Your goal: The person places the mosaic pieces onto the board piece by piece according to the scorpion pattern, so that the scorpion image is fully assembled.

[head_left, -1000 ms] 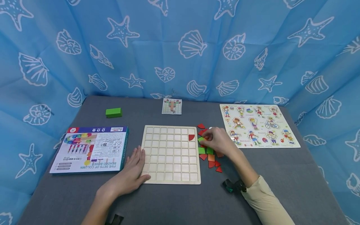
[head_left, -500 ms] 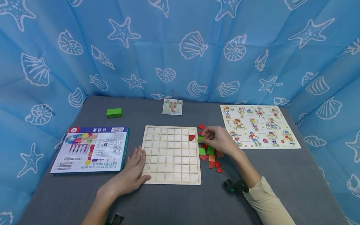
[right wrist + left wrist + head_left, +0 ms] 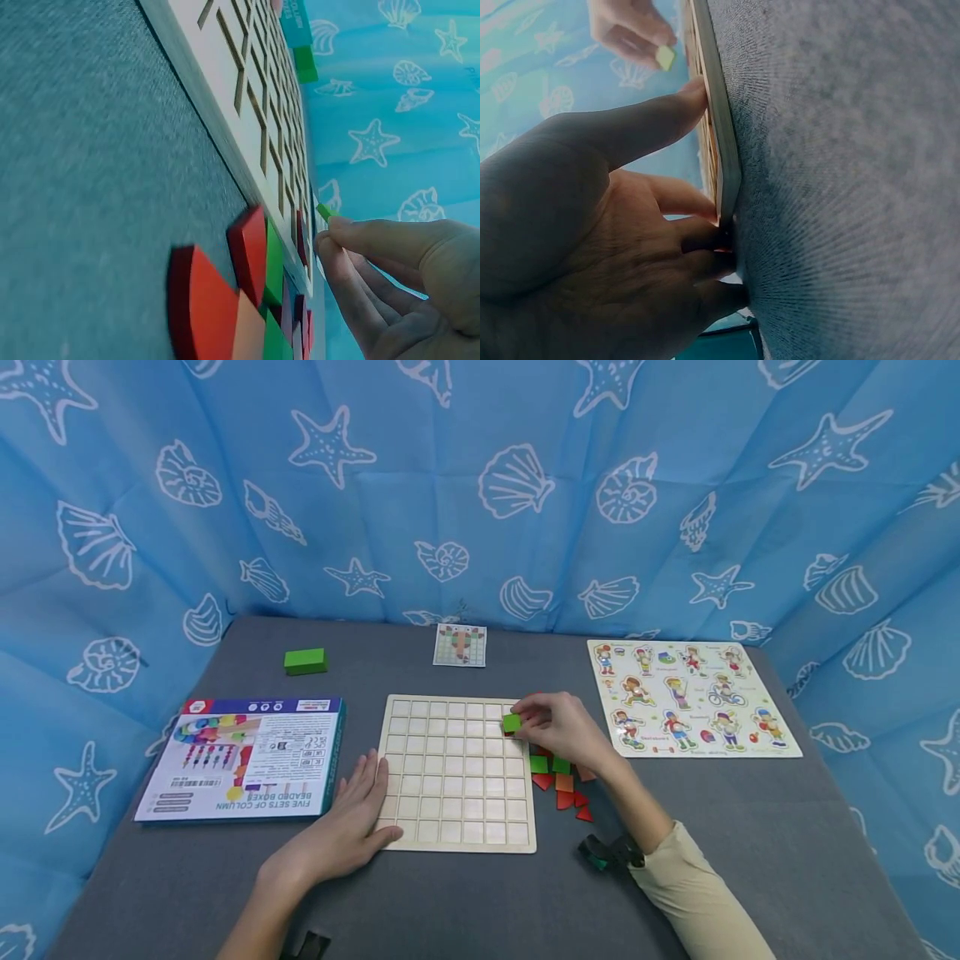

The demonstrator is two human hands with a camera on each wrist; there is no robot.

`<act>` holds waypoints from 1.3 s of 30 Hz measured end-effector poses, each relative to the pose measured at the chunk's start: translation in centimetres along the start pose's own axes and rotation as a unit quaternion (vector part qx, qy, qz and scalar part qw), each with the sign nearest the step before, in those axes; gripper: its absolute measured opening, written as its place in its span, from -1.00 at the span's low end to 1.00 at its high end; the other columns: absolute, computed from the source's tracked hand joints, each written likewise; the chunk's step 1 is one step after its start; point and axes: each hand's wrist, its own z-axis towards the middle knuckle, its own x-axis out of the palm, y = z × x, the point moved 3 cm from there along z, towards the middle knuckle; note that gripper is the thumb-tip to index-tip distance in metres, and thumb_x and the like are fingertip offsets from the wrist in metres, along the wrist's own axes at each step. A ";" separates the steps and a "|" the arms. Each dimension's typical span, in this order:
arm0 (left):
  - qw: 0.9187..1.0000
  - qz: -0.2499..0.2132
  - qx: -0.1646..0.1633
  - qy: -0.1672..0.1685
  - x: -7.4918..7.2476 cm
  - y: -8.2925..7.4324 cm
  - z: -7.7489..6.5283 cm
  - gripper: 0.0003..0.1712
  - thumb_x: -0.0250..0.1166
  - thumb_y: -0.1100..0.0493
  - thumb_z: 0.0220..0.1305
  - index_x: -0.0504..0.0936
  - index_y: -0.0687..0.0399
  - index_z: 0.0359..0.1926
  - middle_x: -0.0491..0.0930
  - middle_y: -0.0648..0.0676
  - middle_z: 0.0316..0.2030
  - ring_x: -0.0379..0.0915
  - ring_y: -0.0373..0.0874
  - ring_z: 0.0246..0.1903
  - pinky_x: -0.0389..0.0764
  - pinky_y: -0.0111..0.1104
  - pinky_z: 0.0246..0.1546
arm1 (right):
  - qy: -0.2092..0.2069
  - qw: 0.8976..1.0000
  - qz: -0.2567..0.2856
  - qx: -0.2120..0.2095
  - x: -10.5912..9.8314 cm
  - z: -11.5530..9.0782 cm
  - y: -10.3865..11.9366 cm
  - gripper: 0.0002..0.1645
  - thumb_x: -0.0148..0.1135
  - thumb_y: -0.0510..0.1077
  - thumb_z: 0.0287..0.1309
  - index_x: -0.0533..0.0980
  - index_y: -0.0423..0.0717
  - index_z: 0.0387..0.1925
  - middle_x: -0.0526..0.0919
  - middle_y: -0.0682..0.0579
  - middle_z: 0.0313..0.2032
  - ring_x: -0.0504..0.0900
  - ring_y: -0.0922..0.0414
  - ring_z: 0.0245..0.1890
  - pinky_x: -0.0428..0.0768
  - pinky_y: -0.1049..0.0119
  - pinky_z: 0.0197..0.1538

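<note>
My right hand (image 3: 564, 724) pinches a small green square tile (image 3: 512, 723) between thumb and fingertips. The tile hangs over the right side of the wooden grid board (image 3: 451, 766), overlapping the red quarter-circle piece there in the head view. The right wrist view shows that red piece (image 3: 301, 236) in its cell near the board's edge, with the green tile (image 3: 325, 212) above the board. My left hand (image 3: 352, 818) rests at the board's left edge, fingers straight. In the left wrist view its thumb (image 3: 660, 124) lies on the board's rim (image 3: 721, 127).
Red, green and orange pieces (image 3: 564, 782) lie right of the board. A beaded-boxes package (image 3: 240, 760) sits at the left, a green block (image 3: 305, 661) behind it. A small pattern card (image 3: 460, 645) lies at the back, a sports-figure puzzle board (image 3: 693, 697) at the right.
My right hand has taken the green tile from the pile and carried it left over the board's right columns. My left hand has stayed in place.
</note>
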 end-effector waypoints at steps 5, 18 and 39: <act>1.000 -0.004 0.005 -0.004 0.1 0.1 0.1 0.14 0.31 -0.12 0.57 -0.16 0.36 0.73 -0.42 0.37 0.75 -0.51 0.38 0.75 -0.25 0.45 0.65 | 0.018 1.000 -0.011 -0.014 1.1 1.0 0.5 -0.66 0.52 -0.28 0.28 0.74 -0.28 0.06 0.86 -0.15 -0.14 0.84 0.09 -0.20 0.81 0.31 -0.11; 1.000 -0.008 0.018 -0.013 0.2 0.4 0.0 0.15 0.29 -0.20 0.57 -0.14 0.37 0.73 -0.40 0.39 0.75 -0.49 0.41 0.75 -0.23 0.47 0.63 | 0.031 0.996 -0.085 -0.024 2.2 1.8 1.4 -0.73 0.57 -0.27 0.22 0.79 -0.24 -0.04 0.80 -0.07 -0.26 0.70 0.19 -0.31 0.69 0.31 -0.18; 0.999 -0.025 0.020 0.000 -0.1 0.0 -0.2 0.15 0.28 -0.15 0.58 -0.19 0.38 0.73 -0.46 0.39 0.75 -0.56 0.41 0.74 -0.31 0.48 0.63 | -0.021 0.999 -0.032 0.009 -1.3 0.8 -1.3 -0.69 0.44 -0.27 0.36 0.74 -0.29 0.09 0.84 -0.18 -0.11 0.80 0.03 -0.17 0.74 0.38 -0.13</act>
